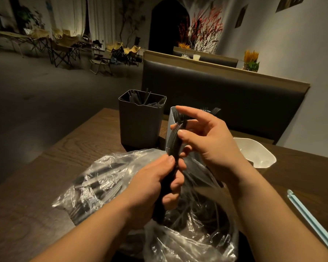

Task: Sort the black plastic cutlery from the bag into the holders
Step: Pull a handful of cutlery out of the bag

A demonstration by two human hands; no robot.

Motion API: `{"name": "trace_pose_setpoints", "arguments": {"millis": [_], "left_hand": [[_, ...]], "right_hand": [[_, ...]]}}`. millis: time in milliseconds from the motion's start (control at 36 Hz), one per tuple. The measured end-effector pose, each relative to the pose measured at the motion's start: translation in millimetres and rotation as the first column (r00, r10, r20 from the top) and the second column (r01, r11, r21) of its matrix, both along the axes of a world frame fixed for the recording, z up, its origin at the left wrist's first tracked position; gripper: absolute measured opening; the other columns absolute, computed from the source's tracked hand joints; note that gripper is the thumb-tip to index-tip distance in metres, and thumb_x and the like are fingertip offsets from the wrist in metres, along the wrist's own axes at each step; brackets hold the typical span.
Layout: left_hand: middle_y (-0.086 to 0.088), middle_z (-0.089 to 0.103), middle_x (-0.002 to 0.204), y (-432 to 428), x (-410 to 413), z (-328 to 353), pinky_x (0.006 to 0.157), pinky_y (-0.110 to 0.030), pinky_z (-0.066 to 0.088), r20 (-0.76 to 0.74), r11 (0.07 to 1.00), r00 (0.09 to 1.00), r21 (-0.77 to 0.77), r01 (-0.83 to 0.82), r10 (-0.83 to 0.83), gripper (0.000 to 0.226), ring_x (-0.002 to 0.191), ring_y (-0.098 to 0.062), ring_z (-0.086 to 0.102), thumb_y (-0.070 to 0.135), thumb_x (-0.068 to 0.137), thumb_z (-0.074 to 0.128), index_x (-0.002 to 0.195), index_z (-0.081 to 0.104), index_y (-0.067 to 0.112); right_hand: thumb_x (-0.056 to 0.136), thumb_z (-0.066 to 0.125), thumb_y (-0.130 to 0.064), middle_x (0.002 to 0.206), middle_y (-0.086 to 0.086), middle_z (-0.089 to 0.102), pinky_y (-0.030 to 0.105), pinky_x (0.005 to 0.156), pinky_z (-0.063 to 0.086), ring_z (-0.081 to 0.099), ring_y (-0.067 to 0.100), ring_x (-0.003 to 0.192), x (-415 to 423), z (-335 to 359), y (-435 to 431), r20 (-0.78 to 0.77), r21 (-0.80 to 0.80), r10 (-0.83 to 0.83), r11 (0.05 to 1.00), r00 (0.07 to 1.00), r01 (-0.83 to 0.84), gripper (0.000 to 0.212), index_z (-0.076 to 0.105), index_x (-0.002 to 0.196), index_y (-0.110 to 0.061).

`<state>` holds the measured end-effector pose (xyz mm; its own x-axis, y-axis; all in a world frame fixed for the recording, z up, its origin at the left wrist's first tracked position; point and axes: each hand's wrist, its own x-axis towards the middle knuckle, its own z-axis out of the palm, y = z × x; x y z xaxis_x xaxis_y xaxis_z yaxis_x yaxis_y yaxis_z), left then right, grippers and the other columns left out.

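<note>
So there's a stack of black forks (175,142), all nested together, held up just above the open mouth of the clear plastic bag (102,184). The left hand (157,180) is wrapped round the handle end, fingers curled tight on it. The right hand (208,142) pinches the upper part of the stack between thumb and a fingertip, near the tines, with the index finger sticking out straight and touching nothing.

The bag lies crumpled on the wooden tabletop (45,176), right under both hands, with more black cutlery showing through the plastic. It's too dark to tell which pieces they are.

Just behind the bag there's a dark grey holder (140,123) with some black cutlery standing in it. Right beside it is a pale holder (170,118), mostly hidden by the right hand, with fork tines poking out the top. A white tub (254,154) sits further right, and a light blue strip (311,222) lies near the right edge. A dark padded bench seat (225,95) runs behind the tabletop.
</note>
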<state>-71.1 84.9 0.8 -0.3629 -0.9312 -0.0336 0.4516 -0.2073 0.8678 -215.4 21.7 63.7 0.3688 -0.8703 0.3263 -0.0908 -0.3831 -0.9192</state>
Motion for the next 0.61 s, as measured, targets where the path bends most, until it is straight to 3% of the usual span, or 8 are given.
{"name": "trace_pose_setpoints", "arguments": {"millis": [167,250,306,361,417,500,556,611], "left_hand": [[-0.003,0.042,0.068,1,2,3,0.047,-0.026,0.024,0.043,0.999,0.998,-0.028,0.039,-0.038,0.030,0.049,-0.014,0.031,0.038,0.099,0.039,0.107,0.054,0.013],[0.001,0.045,0.066,3,0,2,0.045,-0.023,0.025,0.162,0.998,0.986,-0.054,-0.022,0.030,0.024,0.048,-0.011,0.033,0.036,0.104,0.042,0.103,0.055,0.016],[0.003,0.045,0.063,4,-1,1,0.043,-0.022,0.025,0.208,0.995,0.976,-0.096,-0.037,0.057,0.019,0.046,-0.008,0.033,0.031,0.104,0.045,0.093,0.059,0.023],[0.004,0.044,0.062,5,-1,3,0.043,-0.021,0.026,0.207,0.992,0.977,-0.122,-0.026,0.051,0.032,0.045,-0.007,0.034,0.030,0.104,0.046,0.077,0.063,0.032],[0.005,0.047,0.060,6,1,6,0.042,-0.019,0.028,0.190,0.990,0.980,-0.138,-0.026,0.052,0.039,0.044,-0.005,0.037,0.029,0.104,0.045,0.070,0.064,0.036],[0.010,0.053,0.058,7,6,14,0.042,-0.017,0.033,0.193,0.987,0.978,-0.155,-0.049,0.079,0.024,0.044,-0.002,0.043,0.026,0.106,0.042,0.096,0.064,0.029],[0.014,0.056,0.056,8,9,17,0.043,-0.013,0.036,0.220,0.981,0.972,-0.190,-0.039,0.081,0.018,0.045,0.002,0.047,0.022,0.107,0.039,0.109,0.057,0.018],[0.016,0.058,0.054,9,12,20,0.044,-0.010,0.038,0.241,0.972,0.967,-0.235,-0.023,0.081,0.018,0.044,0.005,0.050,0.019,0.108,0.037,0.112,0.054,0.018]], "right_hand": [[0.087,0.070,0.001,0.093,0.009,0.073,0.029,0.057,0.057,0.073,0.023,0.081,-5,2,-1,-0.047,-0.062,-0.034,0.998,0.998,0.031,0.023,0.067,0.107,-0.011],[0.086,0.074,-0.003,0.091,0.008,0.071,0.029,0.054,0.056,0.072,0.022,0.075,-2,0,-1,-0.096,-0.136,-0.112,0.986,0.989,0.098,0.023,0.067,0.105,-0.013],[0.085,0.076,-0.008,0.093,0.002,0.071,0.025,0.057,0.056,0.072,0.020,0.082,3,0,2,-0.139,-0.189,-0.172,0.971,0.975,0.144,0.029,0.065,0.110,-0.019],[0.087,0.074,-0.007,0.093,0.004,0.073,0.032,0.058,0.060,0.072,0.024,0.082,6,1,5,-0.079,-0.091,-0.153,0.985,0.985,0.146,0.033,0.062,0.115,-0.020],[0.090,0.068,-0.005,0.091,0.008,0.075,0.027,0.050,0.056,0.066,0.029,0.069,9,6,10,0.071,0.148,-0.063,0.988,0.995,0.051,0.025,0.064,0.113,-0.014],[0.093,0.062,-0.007,0.090,0.014,0.073,0.019,0.047,0.049,0.059,0.025,0.065,11,9,13,0.155,0.286,0.031,0.955,0.987,-0.075,0.015,0.069,0.107,-0.006],[0.093,0.063,-0.005,0.090,0.019,0.073,0.021,0.049,0.051,0.063,0.025,0.066,12,11,15,0.071,0.217,0.014,0.976,0.997,-0.029,0.015,0.071,0.105,-0.004],[0.094,0.063,-0.004,0.085,0.015,0.074,0.022,0.050,0.052,0.068,0.022,0.067,15,13,16,-0.048,0.104,-0.035,0.994,0.998,0.040,0.011,0.071,0.101,-0.006]]}}
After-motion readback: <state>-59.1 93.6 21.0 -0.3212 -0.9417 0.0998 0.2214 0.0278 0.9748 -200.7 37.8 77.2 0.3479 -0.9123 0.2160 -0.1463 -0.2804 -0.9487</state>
